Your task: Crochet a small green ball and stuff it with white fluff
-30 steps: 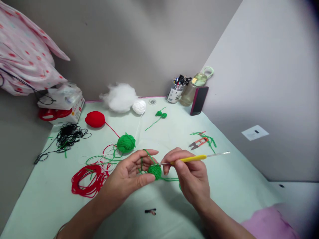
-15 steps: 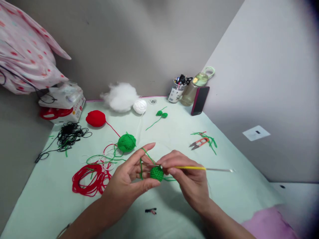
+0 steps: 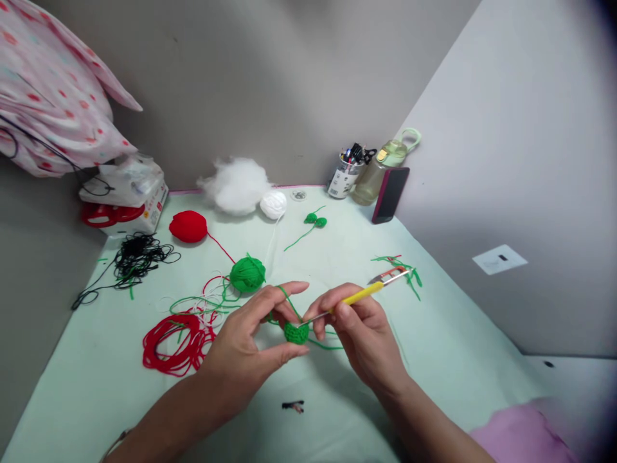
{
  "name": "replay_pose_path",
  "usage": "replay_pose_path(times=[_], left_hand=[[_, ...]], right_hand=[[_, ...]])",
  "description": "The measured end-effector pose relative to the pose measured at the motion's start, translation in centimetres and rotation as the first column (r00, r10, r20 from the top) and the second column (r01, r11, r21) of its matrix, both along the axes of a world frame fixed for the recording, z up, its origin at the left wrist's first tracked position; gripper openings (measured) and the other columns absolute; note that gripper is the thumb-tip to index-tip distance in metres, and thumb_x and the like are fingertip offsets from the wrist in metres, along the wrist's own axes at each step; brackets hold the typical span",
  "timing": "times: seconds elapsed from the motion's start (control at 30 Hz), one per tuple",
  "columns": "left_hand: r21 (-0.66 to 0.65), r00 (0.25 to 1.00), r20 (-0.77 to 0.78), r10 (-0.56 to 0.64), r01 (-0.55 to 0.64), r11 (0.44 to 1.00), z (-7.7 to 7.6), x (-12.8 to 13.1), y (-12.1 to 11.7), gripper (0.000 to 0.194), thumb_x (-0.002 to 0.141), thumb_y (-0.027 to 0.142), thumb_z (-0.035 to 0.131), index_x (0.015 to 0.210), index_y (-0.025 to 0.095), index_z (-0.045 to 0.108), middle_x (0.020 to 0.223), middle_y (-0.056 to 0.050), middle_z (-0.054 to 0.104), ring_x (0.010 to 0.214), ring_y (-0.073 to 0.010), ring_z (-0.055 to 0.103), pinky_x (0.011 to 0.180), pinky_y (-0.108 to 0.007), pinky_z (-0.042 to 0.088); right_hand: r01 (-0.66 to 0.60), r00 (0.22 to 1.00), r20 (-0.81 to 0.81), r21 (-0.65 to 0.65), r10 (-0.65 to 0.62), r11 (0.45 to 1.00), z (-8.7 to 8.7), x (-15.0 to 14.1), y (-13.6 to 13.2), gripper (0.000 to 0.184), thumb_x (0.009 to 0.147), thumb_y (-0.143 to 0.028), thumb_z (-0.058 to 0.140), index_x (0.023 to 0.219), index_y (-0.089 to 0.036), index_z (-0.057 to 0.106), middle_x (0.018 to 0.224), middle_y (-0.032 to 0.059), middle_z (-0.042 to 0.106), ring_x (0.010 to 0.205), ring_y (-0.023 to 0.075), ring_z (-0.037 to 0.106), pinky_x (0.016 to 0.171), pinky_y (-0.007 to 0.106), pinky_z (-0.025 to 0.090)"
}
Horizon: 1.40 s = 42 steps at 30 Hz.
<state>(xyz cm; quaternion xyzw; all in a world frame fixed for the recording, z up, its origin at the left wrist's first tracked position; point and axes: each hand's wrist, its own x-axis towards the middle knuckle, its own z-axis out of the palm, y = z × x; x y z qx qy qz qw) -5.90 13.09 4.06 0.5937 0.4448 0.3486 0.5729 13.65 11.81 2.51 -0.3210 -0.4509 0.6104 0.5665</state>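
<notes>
Between the thumb and fingers of my left hand [image 3: 258,331] sits a small round green crochet piece [image 3: 296,333]. Green yarn loops over the raised left index finger and runs down to the piece. My right hand [image 3: 361,331] is closed around the yellow grip of a crochet hook [image 3: 361,294], held like a pen. The hook's thin metal tip reaches the upper edge of the piece, and its other end points up and right. A green yarn ball [image 3: 247,274] lies just beyond my left hand. Loose green strands trail below my right fingers.
Red yarn coils [image 3: 171,344], tangled black cord [image 3: 137,257], a red yarn ball [image 3: 188,227], a white yarn ball [image 3: 274,205] and stuffing [image 3: 236,186] lie leftward. Thread snips [image 3: 393,274], a phone [image 3: 391,195], a bottle [image 3: 373,179] and a pen cup [image 3: 344,177] stand or lie rightward.
The hook has swung from nearly level to slanting, its rear end rising. Its tip has moved to the piece's upper edge. The green piece has tilted and shifted slightly left.
</notes>
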Motion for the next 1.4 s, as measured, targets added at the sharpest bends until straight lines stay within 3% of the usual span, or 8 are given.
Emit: replay_pose_path(times=[0.33, 0.53, 0.67, 0.73, 0.9, 1.1, 1.27, 1.4], left_hand=[[0.019, 0.999, 0.032, 0.009, -0.009, 1.0, 0.2, 0.0, 0.2, 0.049, 0.075, 0.02, 0.085, 0.121, 0.034, 0.075, 0.087, 0.002, 0.072, 0.103, -0.0228, 0.067, 0.106, -0.037, 0.044], [-0.018, 0.999, 0.015, 0.032, -0.032, 0.999, 0.4, 0.0, 0.2, 0.047, 0.072, 0.019, 0.085, 0.117, 0.03, 0.077, 0.087, 0.001, 0.069, 0.093, -0.0223, 0.066, 0.097, -0.037, 0.048], [-0.062, 0.999, 0.026, 0.024, -0.022, 0.998, 0.4, 0.2, 0.4, 0.054, 0.071, 0.02, 0.086, 0.122, 0.029, 0.075, 0.087, 0.001, 0.069, 0.09, -0.0216, 0.065, 0.095, -0.037, 0.049], [-0.1, 0.996, 0.056, 0.065, -0.059, 0.993, 0.4, 0.4, 0.4, 0.055, 0.069, 0.021, 0.087, 0.122, 0.028, 0.075, 0.088, 0.001, 0.069, 0.091, -0.0215, 0.064, 0.094, -0.036, 0.05], [-0.213, 0.967, 0.157, 0.203, -0.167, 0.963, 0.0, 1.1, -0.4, 0.052, 0.071, 0.032, 0.09, 0.119, 0.026, 0.073, 0.093, 0.0, 0.068, 0.091, -0.0207, 0.064, 0.09, -0.032, 0.052], [-0.306, 0.912, 0.338, 0.231, -0.126, 0.944, -0.5, 1.7, -1.5, 0.055, 0.085, 0.042, 0.082, 0.136, 0.029, 0.065, 0.101, -0.002, 0.069, 0.097, -0.0201, 0.065, 0.089, -0.029, 0.053], [-0.542, 0.799, 0.542, 0.262, 0.094, 0.835, 0.0, 1.7, -1.0, 0.064, 0.077, 0.033, 0.088, 0.137, 0.025, 0.067, 0.096, -0.001, 0.063, 0.09, -0.015, 0.059, 0.084, -0.026, 0.049], [-0.559, 0.744, 0.623, 0.24, 0.209, 0.802, 0.0, 1.5, -0.7, 0.067, 0.073, 0.029, 0.092, 0.135, 0.022, 0.069, 0.094, 0.0, 0.061, 0.089, -0.013, 0.058, 0.087, -0.025, 0.046]], right_hand=[[-0.042, 0.963, 0.27, 0.192, -0.012, 0.981, 0.7, 1.3, -0.3, 0.019, 0.105, -0.031, 0.058, 0.102, -0.02, 0.073, 0.096, 0.0071, 0.078, 0.078, 0.0156, 0.073, 0.073, 0.03, 0.062], [-0.145, 0.867, 0.488, 0.436, -0.099, 0.888, 1.2, 1.8, -0.4, 0.019, 0.105, -0.02, 0.054, 0.112, -0.022, 0.072, 0.101, 0.0083, 0.078, 0.096, 0.0206, 0.073, 0.083, 0.038, 0.061], [-0.199, 0.832, 0.543, 0.481, -0.112, 0.854, 1.5, 2.0, -0.2, 0.019, 0.105, -0.021, 0.054, 0.112, -0.022, 0.072, 0.099, 0.0092, 0.079, 0.095, 0.0215, 0.075, 0.082, 0.039, 0.063], [-0.194, 0.783, 0.58, 0.568, -0.222, 0.8, 1.4, 1.8, -0.3, 0.02, 0.105, -0.02, 0.054, 0.115, -0.023, 0.071, 0.103, 0.0096, 0.08, 0.094, 0.0217, 0.076, 0.079, 0.038, 0.064], [-0.194, 0.49, 0.607, 0.775, -0.625, 0.601, 0.6, 0.3, -1.2, 0.026, 0.1, -0.015, 0.061, 0.117, -0.03, 0.072, 0.105, 0.0072, 0.082, 0.091, 0.0224, 0.078, 0.075, 0.034, 0.067], [-0.191, 0.397, 0.497, 0.867, -0.772, 0.46, -0.2, 0.5, -1.7, 0.039, 0.091, -0.007, 0.07, 0.123, -0.029, 0.072, 0.104, 0.0088, 0.08, 0.091, 0.024, 0.077, 0.073, 0.035, 0.068], [-0.279, 0.46, 0.495, 0.869, -0.737, 0.409, 0.0, 1.7, -1.7, 0.036, 0.091, -0.007, 0.07, 0.119, -0.029, 0.075, 0.098, 0.0058, 0.078, 0.084, 0.0209, 0.077, 0.068, 0.032, 0.068], [-0.132, 0.645, 0.468, 0.847, -0.603, 0.515, -0.3, 1.4, -1.5, 0.041, 0.097, -0.011, 0.065, 0.136, -0.024, 0.069, 0.109, 0.0103, 0.079, 0.096, 0.0224, 0.076, 0.076, 0.034, 0.067]])
